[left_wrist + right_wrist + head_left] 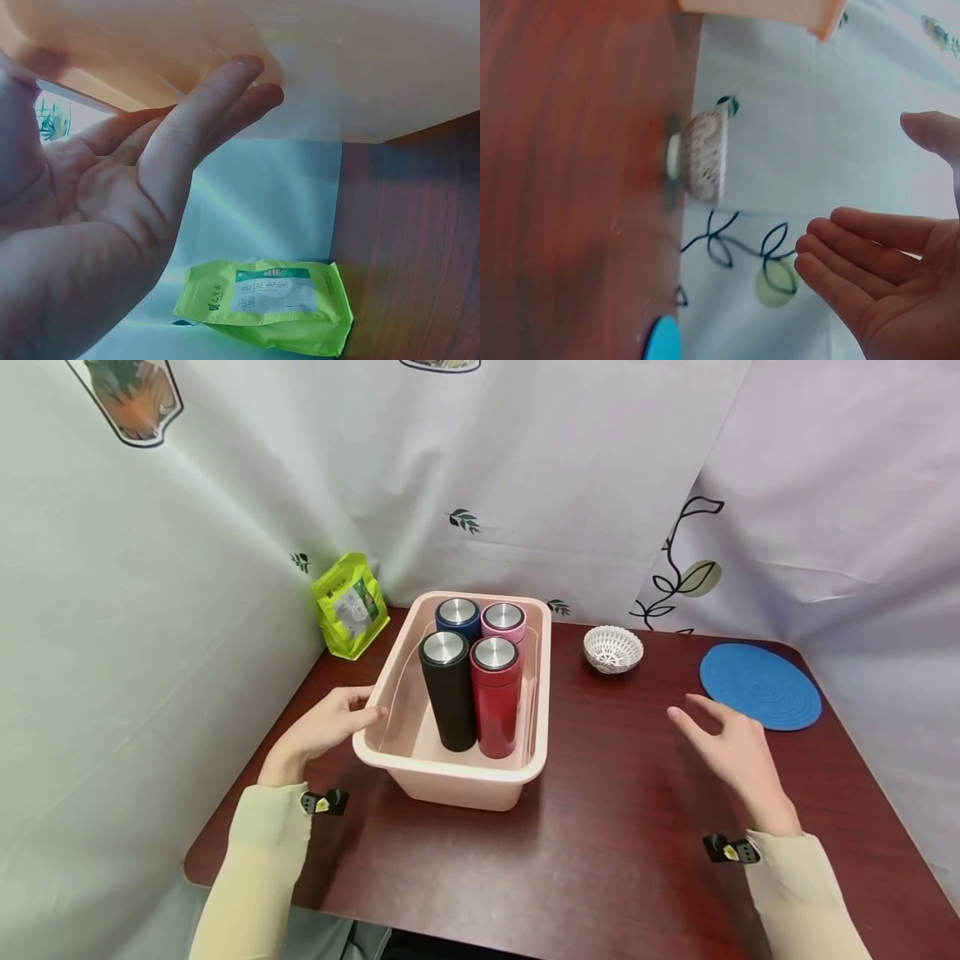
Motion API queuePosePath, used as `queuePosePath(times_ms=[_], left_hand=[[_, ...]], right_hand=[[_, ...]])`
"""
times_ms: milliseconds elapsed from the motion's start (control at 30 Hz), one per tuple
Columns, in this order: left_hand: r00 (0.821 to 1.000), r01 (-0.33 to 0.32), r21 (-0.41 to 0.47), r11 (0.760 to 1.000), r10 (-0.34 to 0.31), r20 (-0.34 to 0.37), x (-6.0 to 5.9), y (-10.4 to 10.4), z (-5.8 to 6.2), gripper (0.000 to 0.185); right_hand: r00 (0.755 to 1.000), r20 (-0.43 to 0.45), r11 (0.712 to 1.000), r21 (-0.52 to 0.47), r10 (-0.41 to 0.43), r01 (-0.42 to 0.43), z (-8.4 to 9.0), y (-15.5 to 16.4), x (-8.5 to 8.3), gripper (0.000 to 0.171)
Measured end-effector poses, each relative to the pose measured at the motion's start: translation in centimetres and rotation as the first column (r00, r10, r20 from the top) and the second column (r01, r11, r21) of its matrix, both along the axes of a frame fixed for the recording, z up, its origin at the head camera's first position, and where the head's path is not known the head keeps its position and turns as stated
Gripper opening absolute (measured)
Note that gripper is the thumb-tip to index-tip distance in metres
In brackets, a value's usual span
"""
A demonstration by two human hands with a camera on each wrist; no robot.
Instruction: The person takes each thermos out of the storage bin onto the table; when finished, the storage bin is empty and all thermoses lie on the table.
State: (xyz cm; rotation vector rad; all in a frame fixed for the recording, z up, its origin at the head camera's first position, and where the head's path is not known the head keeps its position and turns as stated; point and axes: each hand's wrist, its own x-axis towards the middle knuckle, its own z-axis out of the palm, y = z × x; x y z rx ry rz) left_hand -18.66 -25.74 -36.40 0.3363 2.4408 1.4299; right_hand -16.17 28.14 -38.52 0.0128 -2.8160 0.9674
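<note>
My left hand [326,727] rests flat-fingered against the pink plastic tub's [450,772] rim; my right hand [731,747] hovers wide, holding nothing, above the dark wooden desk [615,852].

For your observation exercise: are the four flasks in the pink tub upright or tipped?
Upright. All four flasks stand on their bases in the tub, silver lids facing up.

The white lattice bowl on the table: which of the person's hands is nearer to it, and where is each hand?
Right. The right hand hovers open just in front of the white lattice bowl; the left hand rests on the pink tub's far side.
</note>
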Motion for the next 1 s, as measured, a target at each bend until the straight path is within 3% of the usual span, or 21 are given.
queuePosePath(times_ms=[333,567,1000], left_hand=[[1.000,-0.005,0.031,1.000,0.004,0.011,0.0,0.0,-0.1,0.050],[1.000,-0.025,0.036,0.999,0.024,0.015,-0.1,0.0,-0.3,0.050],[0.998,-0.050,0.132,0.990,0.042,0.056,-0.1,0.3,-0.6,0.049]], right_hand=[[0.991,-0.087,0.993,-0.045,0.104,-0.108,2.3,-4.7,-2.2,0.070],[0.971,-0.136,0.978,-0.045,0.197,-0.204,3.5,-8.3,-3.2,0.069],[0.921,-0.182,0.931,-0.064,0.344,-0.360,5.0,-13.5,-4.6,0.073]])
